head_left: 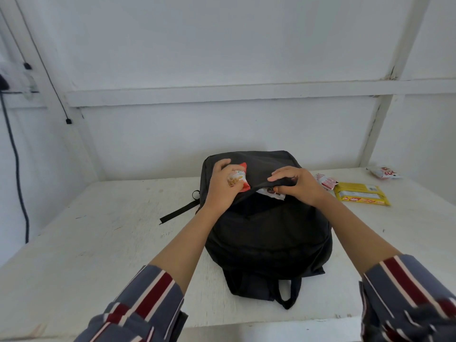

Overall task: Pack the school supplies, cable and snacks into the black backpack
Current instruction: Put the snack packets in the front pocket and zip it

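One red snack packet (238,180) sits gripped in my left hand (220,187) at the mouth of the black backpack (269,238), whose upper edge my right hand (297,185) pinches open. If that pinch slips, the mouth may close and the packet snag outside.

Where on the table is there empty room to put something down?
The widest bare patch of the table lies left of the black backpack, from its strap to the left edge. A smaller one lies right of the backpack, toward the front edge. The far right is crowded: yellow packet and snack packets.
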